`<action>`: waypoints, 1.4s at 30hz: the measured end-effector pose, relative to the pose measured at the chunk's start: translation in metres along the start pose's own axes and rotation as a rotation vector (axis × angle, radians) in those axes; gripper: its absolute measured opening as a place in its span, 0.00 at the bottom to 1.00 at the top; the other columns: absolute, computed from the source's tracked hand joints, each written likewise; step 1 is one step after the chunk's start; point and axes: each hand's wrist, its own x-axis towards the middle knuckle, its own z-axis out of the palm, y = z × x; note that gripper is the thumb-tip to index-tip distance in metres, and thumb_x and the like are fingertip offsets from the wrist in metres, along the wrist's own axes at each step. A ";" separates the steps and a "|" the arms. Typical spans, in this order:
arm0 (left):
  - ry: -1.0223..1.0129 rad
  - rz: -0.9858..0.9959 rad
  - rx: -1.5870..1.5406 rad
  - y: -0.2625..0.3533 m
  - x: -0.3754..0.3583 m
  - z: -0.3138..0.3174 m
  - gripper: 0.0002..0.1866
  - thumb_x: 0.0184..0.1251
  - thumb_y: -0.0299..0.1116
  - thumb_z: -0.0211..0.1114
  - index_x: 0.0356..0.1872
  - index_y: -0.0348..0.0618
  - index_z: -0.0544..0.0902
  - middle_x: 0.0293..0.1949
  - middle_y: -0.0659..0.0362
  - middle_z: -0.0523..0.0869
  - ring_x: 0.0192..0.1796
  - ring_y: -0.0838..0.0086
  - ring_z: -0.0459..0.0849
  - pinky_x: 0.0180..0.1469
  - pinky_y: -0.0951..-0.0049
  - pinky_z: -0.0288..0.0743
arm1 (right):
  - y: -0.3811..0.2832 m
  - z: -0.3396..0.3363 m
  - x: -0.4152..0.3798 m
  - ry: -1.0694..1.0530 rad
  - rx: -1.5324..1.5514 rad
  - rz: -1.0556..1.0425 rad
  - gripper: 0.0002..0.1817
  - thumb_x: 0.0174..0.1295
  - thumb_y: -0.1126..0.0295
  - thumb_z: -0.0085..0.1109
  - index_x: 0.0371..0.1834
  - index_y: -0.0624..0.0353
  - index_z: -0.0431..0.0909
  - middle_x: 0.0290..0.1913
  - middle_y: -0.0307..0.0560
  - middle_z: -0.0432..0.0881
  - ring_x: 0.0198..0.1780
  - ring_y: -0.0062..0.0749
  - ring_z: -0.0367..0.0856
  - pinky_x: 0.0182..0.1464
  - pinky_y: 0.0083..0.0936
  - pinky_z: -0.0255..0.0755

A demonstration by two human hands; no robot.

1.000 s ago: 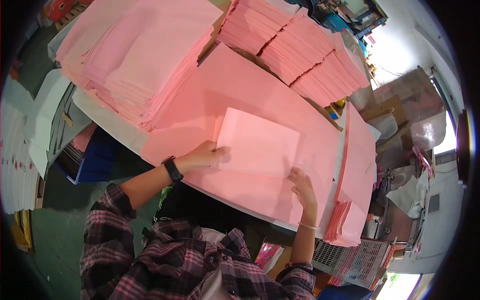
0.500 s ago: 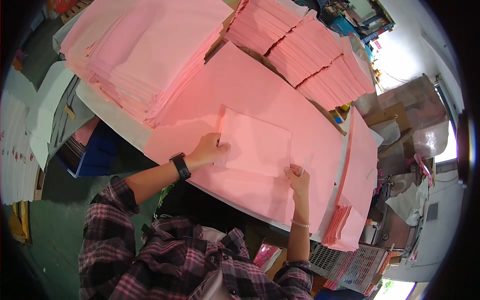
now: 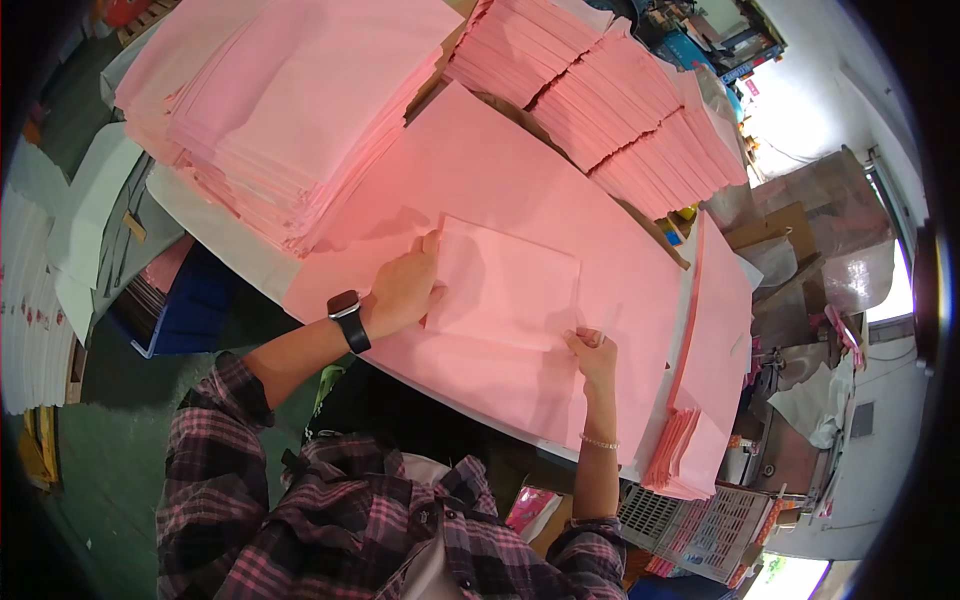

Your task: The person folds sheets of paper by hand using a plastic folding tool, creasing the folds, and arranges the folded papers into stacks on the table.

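A folded pink paper (image 3: 510, 285) lies on a large pink sheet (image 3: 410, 190) spread over the table. At its left edge is my left hand (image 3: 400, 288), wearing a dark watch, with fingers bent around that edge near the upper left corner; some fingertips are hidden. My right hand (image 3: 594, 355) pinches the lower right corner between thumb and fingers. The paper looks nearly flat, with a crisp crease along its upper side.
A tall stack of pink sheets (image 3: 290, 100) stands at the upper left, and more pink stacks (image 3: 610, 110) fill the back. A small folded pink pile (image 3: 676, 455) sits at the right. A blue bin (image 3: 185, 310) and a grey plastic crate (image 3: 690, 525) are below table level.
My left hand has slid up along the paper's left edge toward its upper corner. My right hand stays at the lower right corner, and the view has shifted slightly.
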 end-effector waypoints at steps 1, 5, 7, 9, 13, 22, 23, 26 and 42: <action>0.026 0.059 0.047 -0.001 0.000 0.000 0.37 0.56 0.35 0.71 0.64 0.32 0.63 0.52 0.43 0.77 0.48 0.52 0.81 0.43 0.60 0.79 | 0.000 0.000 0.000 0.000 0.000 0.000 0.15 0.54 0.70 0.74 0.40 0.67 0.82 0.29 0.38 0.82 0.28 0.18 0.76 0.29 0.16 0.66; 0.071 0.259 0.198 -0.011 0.005 0.000 0.39 0.56 0.38 0.71 0.67 0.35 0.64 0.65 0.48 0.69 0.53 0.57 0.79 0.44 0.61 0.80 | 0.000 0.000 0.000 -0.005 -0.004 -0.005 0.16 0.54 0.69 0.74 0.40 0.68 0.82 0.28 0.38 0.82 0.28 0.18 0.75 0.29 0.16 0.66; 0.079 0.331 0.249 -0.011 0.008 -0.002 0.40 0.56 0.40 0.71 0.68 0.36 0.65 0.69 0.51 0.66 0.55 0.59 0.78 0.44 0.62 0.81 | -0.004 0.000 -0.003 -0.006 0.007 -0.001 0.16 0.53 0.69 0.75 0.39 0.68 0.82 0.28 0.37 0.81 0.27 0.18 0.75 0.29 0.16 0.66; -0.009 0.304 0.341 -0.011 0.011 -0.003 0.41 0.55 0.42 0.72 0.69 0.35 0.65 0.71 0.53 0.65 0.55 0.61 0.77 0.44 0.64 0.81 | -0.005 0.000 -0.003 -0.006 0.013 0.002 0.16 0.53 0.68 0.75 0.39 0.68 0.82 0.28 0.37 0.81 0.27 0.18 0.75 0.29 0.17 0.66; -0.055 0.302 0.447 -0.017 0.017 -0.002 0.43 0.55 0.46 0.71 0.69 0.35 0.65 0.73 0.55 0.64 0.54 0.63 0.78 0.43 0.66 0.81 | -0.002 -0.001 -0.002 -0.021 -0.006 0.011 0.14 0.57 0.68 0.72 0.39 0.68 0.82 0.28 0.36 0.80 0.28 0.17 0.74 0.31 0.16 0.66; -0.162 0.295 0.499 -0.024 0.026 -0.003 0.43 0.57 0.48 0.70 0.71 0.37 0.63 0.76 0.54 0.61 0.34 0.62 0.86 0.33 0.65 0.79 | -0.044 0.048 -0.056 0.369 -0.648 -0.924 0.10 0.65 0.75 0.49 0.47 0.57 0.78 0.42 0.48 0.79 0.44 0.47 0.79 0.38 0.39 0.75; -0.169 0.303 0.503 -0.024 0.027 -0.003 0.43 0.57 0.48 0.70 0.71 0.37 0.63 0.76 0.54 0.61 0.34 0.62 0.86 0.33 0.65 0.79 | -0.050 0.060 -0.064 0.234 -0.644 -0.952 0.10 0.64 0.74 0.53 0.47 0.57 0.78 0.40 0.48 0.79 0.42 0.46 0.79 0.39 0.39 0.75; -0.158 0.338 0.584 -0.027 0.030 -0.003 0.42 0.59 0.48 0.68 0.71 0.37 0.63 0.76 0.55 0.59 0.29 0.61 0.86 0.31 0.64 0.79 | -0.071 0.101 -0.078 0.046 -0.580 -1.225 0.10 0.59 0.70 0.59 0.43 0.56 0.81 0.34 0.42 0.78 0.37 0.38 0.77 0.37 0.36 0.73; -0.364 0.315 0.515 -0.010 0.025 -0.027 0.75 0.25 0.65 0.78 0.74 0.28 0.51 0.76 0.42 0.53 0.44 0.53 0.86 0.43 0.60 0.80 | -0.050 0.112 -0.110 -0.113 -0.332 -0.592 0.05 0.56 0.70 0.62 0.33 0.58 0.81 0.29 0.48 0.82 0.31 0.42 0.81 0.33 0.34 0.75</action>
